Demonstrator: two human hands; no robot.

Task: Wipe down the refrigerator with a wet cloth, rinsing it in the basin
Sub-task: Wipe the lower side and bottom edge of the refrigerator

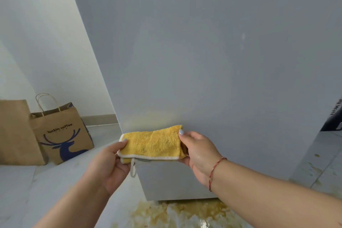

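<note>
A folded yellow cloth point(152, 143) with a white hem and a hanging loop is held flat between both hands, just in front of the lower part of the grey refrigerator side panel point(212, 61). My left hand point(109, 164) pinches its left end. My right hand point(199, 153), with a red string bracelet on the wrist, grips its right end. A faint yellow reflection of the cloth shows on the panel above it. No basin is in view.
Two brown paper bags point(61, 133) stand on the floor at the left against the white wall. Yellow-brown stains point(177, 213) spread on the pale floor tiles below the refrigerator, and smaller ones at the right. A dark object point(333, 116) sits at the right edge.
</note>
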